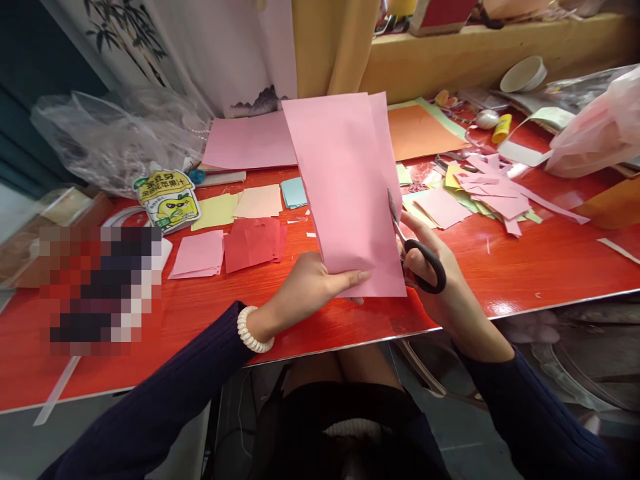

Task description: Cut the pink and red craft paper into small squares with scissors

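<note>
Pink paper (345,193) and scissors (431,255) over a red worktop (500,280)
Left hand (310,283) pinches the paper near its bottom edge; right hand (453,283) grips the scissors.

The sleeves (170,400) are navy. The left hand (313,280) wears a cream coiled wristband (244,328). Black clothing (345,400) crosses the lap.
</note>
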The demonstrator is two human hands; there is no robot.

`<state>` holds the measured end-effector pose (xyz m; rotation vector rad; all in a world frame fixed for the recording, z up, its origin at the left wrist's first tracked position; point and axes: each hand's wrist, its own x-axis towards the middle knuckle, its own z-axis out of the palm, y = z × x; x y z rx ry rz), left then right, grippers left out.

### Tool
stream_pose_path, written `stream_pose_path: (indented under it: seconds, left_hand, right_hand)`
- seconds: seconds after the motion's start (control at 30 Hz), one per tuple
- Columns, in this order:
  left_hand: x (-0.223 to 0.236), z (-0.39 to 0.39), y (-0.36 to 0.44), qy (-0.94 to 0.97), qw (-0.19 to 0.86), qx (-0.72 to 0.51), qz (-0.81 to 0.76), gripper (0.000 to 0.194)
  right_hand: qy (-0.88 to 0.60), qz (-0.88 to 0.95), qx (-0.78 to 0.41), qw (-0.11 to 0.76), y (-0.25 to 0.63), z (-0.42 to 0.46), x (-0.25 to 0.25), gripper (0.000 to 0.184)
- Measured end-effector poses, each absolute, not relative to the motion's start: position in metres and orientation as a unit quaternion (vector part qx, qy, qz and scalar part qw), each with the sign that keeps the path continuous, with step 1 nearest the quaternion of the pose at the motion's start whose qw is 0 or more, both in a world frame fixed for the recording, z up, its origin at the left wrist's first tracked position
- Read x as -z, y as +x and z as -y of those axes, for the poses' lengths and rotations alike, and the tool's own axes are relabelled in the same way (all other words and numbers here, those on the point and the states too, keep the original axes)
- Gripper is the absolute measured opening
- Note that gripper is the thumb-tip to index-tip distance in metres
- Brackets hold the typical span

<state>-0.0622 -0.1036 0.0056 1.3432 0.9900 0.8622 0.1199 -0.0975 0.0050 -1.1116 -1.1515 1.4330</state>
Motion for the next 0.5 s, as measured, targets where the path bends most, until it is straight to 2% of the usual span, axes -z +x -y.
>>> stream_pose_path:
  seconds: [0.5]
  left_hand:
    - [-0.0012,0.1024,-0.0628,0.580,0.590,-0.374,-0.418,0.030]
  right_hand:
    - [-0.447,0.496,-0.567,0.482,0.1213,0.0967,0.0014,0.081]
